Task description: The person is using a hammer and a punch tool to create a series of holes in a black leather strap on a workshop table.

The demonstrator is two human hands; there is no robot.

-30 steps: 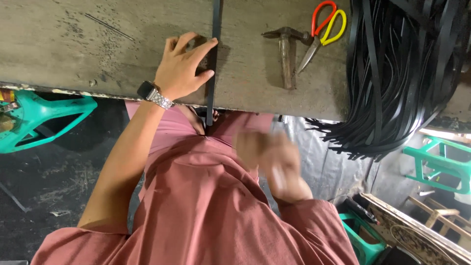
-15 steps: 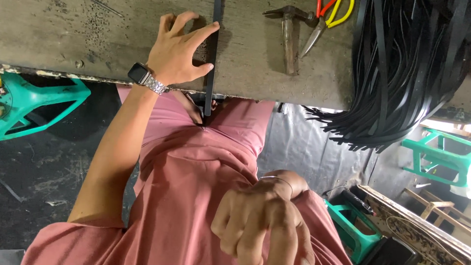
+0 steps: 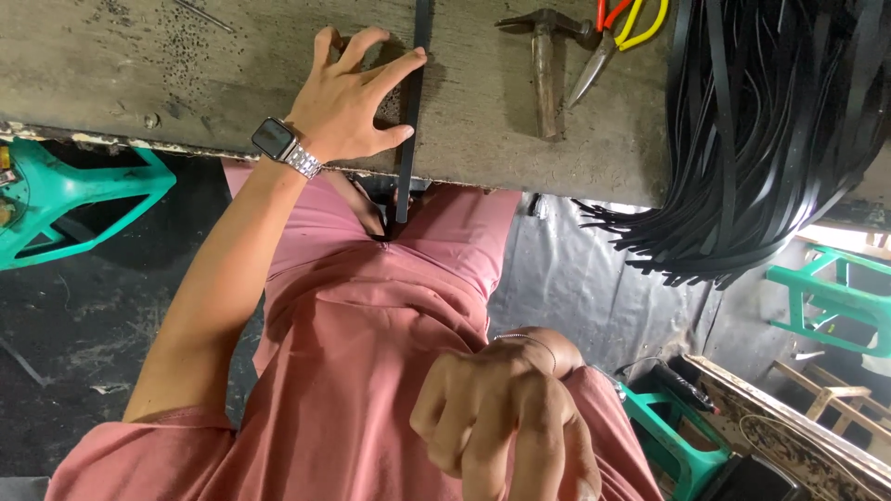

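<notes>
— Head view: where does the black strip (image 3: 411, 111) lie?

— On the worn grey workbench (image 3: 139, 65), its long axis running away from the body, its near end hanging over the edge toward the lap. The left hand (image 3: 357, 102) lies just to its left, fingers spread, fingertips pinning it flat.

— And the right hand (image 3: 506, 422)?

— Well apart, low, curled into a loose fist; whether it holds anything I cannot tell. The left is nearer.

— Textures?

— Smooth, flat, flexible strip; pitted bench; a hammer (image 3: 543, 65) and scissors (image 3: 617, 37) beyond.

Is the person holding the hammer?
No, the hammer lies alone on the table; the left hand presses a black strip.
</notes>
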